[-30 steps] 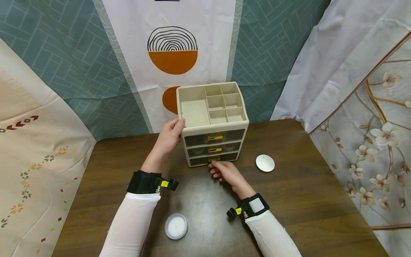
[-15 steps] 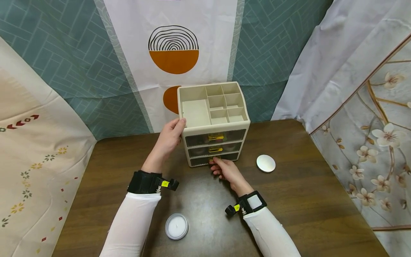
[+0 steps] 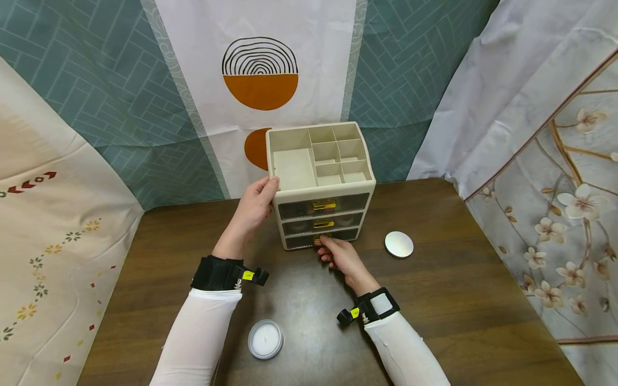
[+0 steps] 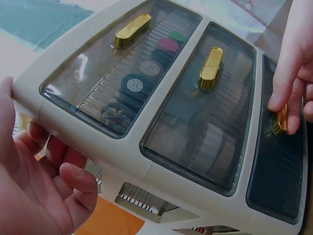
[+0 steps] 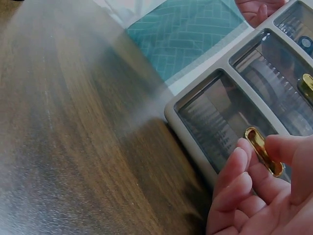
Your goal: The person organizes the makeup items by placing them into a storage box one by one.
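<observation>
A cream desktop drawer organizer (image 3: 321,189) stands at the back of the table, with three dark see-through drawers and open compartments on top. My left hand (image 3: 253,206) holds its left side, the thumb up at the front top corner. Down at the bottom drawer (image 5: 205,122), my right hand (image 3: 345,262) pinches the gold handle (image 5: 264,152) between thumb and fingers. All drawers look closed. Through the top drawer (image 4: 122,73), several colored round items are visible; the middle drawer (image 4: 205,117) holds pale round shapes, hard to make out.
On the wooden table (image 3: 458,300), a white candle in a glass jar (image 3: 265,339) sits near the front, between the forearms. A round silvery lid (image 3: 398,244) lies right of the organizer. Fabric curtains (image 3: 401,80) border the table's back and sides.
My right hand has shifted slightly up and in, from the lower edge of the bottom drawer onto its handle. The left hand and the organizer have stayed in place.
</observation>
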Motion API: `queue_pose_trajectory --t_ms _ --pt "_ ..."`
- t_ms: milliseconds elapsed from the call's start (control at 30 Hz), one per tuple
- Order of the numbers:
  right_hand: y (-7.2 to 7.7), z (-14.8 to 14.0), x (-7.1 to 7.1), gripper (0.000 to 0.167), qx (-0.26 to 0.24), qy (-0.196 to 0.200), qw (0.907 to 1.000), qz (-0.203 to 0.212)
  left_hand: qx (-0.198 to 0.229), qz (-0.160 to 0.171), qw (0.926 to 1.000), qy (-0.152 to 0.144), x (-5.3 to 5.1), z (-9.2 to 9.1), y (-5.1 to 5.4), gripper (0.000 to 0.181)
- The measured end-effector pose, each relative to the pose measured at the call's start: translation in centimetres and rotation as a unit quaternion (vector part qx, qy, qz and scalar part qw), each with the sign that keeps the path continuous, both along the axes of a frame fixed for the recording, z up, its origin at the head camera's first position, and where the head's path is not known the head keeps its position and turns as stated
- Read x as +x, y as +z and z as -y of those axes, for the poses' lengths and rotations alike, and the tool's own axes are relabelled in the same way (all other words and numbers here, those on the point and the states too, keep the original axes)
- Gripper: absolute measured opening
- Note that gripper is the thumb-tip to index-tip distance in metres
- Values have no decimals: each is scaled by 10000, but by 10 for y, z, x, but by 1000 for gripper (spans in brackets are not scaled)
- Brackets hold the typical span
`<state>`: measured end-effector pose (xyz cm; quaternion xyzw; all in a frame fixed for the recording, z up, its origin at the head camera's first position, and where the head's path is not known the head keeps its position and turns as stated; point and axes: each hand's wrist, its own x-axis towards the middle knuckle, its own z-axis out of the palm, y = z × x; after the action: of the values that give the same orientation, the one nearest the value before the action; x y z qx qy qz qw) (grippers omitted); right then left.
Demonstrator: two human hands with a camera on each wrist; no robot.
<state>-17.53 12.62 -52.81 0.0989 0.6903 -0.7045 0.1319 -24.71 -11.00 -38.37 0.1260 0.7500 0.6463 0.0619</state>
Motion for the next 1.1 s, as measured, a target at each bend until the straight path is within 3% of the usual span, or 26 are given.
queue_pose_trajectory --t_ms 700,1100 --pt "-2 3 15 44 -41 -292 9996 -25 -4 37 10000 15 0 -1 0 46" --pt "-4 -1 37 42 38 -189 9998 51 -60 -69 9999 51 -1 0 -1 47"
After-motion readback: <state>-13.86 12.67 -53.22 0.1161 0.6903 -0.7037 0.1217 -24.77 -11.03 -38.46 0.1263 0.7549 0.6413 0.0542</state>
